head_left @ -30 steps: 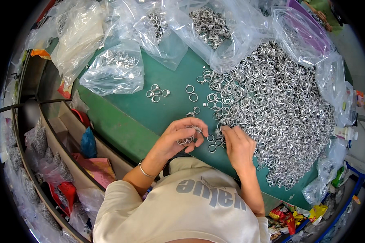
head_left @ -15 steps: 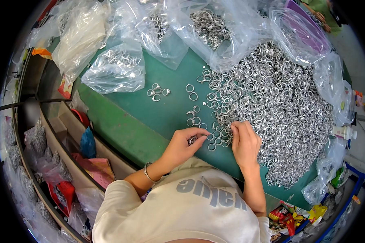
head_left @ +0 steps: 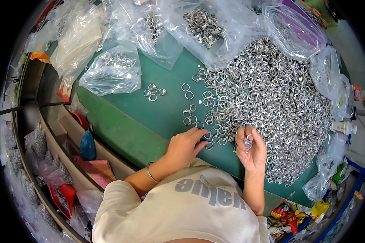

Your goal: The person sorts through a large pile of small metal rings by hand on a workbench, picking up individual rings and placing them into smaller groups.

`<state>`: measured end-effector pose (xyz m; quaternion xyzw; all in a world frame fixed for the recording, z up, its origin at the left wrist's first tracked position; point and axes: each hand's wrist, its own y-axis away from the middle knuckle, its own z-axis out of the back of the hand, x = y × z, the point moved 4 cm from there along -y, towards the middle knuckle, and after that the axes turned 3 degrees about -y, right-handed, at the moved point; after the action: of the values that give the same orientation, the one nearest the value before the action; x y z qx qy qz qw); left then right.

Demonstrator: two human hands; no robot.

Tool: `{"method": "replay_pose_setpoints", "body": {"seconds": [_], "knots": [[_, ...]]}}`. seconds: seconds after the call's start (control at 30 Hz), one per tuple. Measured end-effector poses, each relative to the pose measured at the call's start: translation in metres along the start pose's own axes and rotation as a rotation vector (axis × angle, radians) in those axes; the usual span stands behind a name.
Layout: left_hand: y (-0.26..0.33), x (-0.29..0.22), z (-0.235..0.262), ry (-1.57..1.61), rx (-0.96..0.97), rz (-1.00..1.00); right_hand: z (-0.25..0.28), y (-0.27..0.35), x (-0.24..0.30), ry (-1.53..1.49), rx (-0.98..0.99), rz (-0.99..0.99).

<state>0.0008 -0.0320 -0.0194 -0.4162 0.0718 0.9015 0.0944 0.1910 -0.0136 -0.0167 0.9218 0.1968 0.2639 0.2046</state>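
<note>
- The small silver metal rings (head_left: 247, 141) I am working on sit in my right hand (head_left: 252, 150), raised just above the near edge of the big heap; my fingers there are curled and pinching them.
- My left hand (head_left: 185, 146) lies flat on the green worktop (head_left: 166, 113), fingers stretched out and close together, tips touching a loose silver ring (head_left: 209, 146) at the heap's near-left fringe.
- That loose ring lies between my two hands, to the left of my right hand and at the tips of my left, so the left is the nearer one.
- The large heap of silver rings (head_left: 271, 101) spreads from my right hand toward the worktop's far and right edges.
- A small cluster of rings (head_left: 153, 92) lies apart, toward the far left.
- Clear plastic bags holding rings (head_left: 115, 69) line the far edge; I wear a thin bracelet (head_left: 149, 173) on my left wrist.
</note>
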Motion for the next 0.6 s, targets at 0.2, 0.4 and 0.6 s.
{"method": "replay_pose_setpoints", "body": {"seconds": [0.2, 0.4, 0.6], "knots": [[-0.002, -0.004, -0.002, -0.029, -0.011, -0.022, 0.009, 0.007, -0.004, 0.533, 0.028, 0.089], [-0.003, -0.003, -0.003, -0.019, -0.035, -0.027, -0.037, -0.008, -0.026, 1.993, 0.036, 0.684], [0.001, -0.002, -0.001, 0.112, -0.037, 0.022, -0.026, -0.015, -0.01, 1.269, 0.052, 0.488]]}}
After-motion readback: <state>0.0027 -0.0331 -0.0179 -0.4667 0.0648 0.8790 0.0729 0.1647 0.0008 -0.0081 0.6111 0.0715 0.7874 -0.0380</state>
